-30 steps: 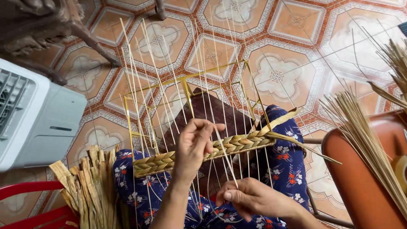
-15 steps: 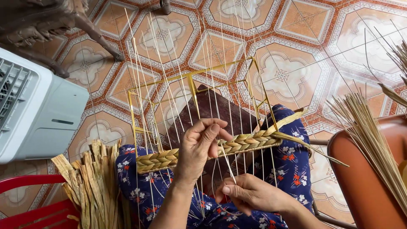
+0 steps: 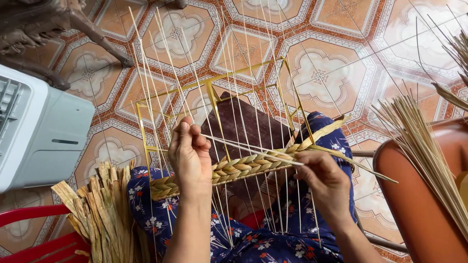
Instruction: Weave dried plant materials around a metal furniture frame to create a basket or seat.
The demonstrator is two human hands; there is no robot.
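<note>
A yellow wire frame rests on my lap, with several thin pale reed stakes fanning up out of it. A braided band of flat straw runs across the frame's near rim. My left hand sits over the braid's left part, fingers curled around a stake. My right hand pinches a thin reed strand that stretches across to the left hand. A dark brown block lies inside the frame.
A bundle of flat dried straw strips lies on a red plastic seat at lower left. A white and grey appliance stands left. An orange-brown chair with a sheaf of thin reeds is at right. Patterned floor tiles lie beyond.
My right hand rose from low on my lap to the braid and now draws a thin strand taut across to my left hand. The left hand shifted slightly left.
</note>
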